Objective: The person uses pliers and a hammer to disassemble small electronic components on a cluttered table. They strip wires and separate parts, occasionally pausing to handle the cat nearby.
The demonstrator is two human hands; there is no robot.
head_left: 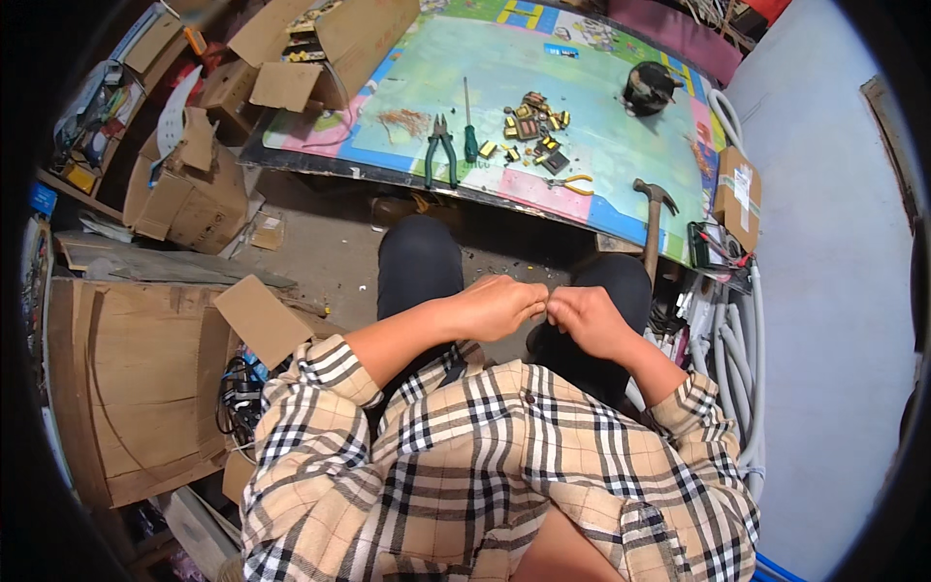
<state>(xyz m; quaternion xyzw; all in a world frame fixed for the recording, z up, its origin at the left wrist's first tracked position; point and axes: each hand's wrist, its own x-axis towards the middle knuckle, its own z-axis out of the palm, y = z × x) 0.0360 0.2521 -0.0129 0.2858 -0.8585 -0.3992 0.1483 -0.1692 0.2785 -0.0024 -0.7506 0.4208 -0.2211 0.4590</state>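
Above my knees, my left hand [499,307] and my right hand [589,319] meet with fingers curled and pinched together. Whatever is between their fingertips is too small or hidden to make out. Beyond them, on the mat-covered table [427,82], lie pliers with dark green handles [441,155], a green-handled screwdriver [470,136] and small yellow-handled pliers [572,184]. A heap of small yellow and brown block-like parts [529,126] sits in the middle. Toward the right edge rests a claw hammer [655,218], its handle reaching past the table's edge.
A small dark cat [650,89] sits on the table's far right. At the back left stands an open cardboard box [359,48]; another carton [194,199] is lower left. Grey hoses [737,359] hang beside the white wall [834,242]. Copper-coloured wire strands [402,121] lie near the pliers.
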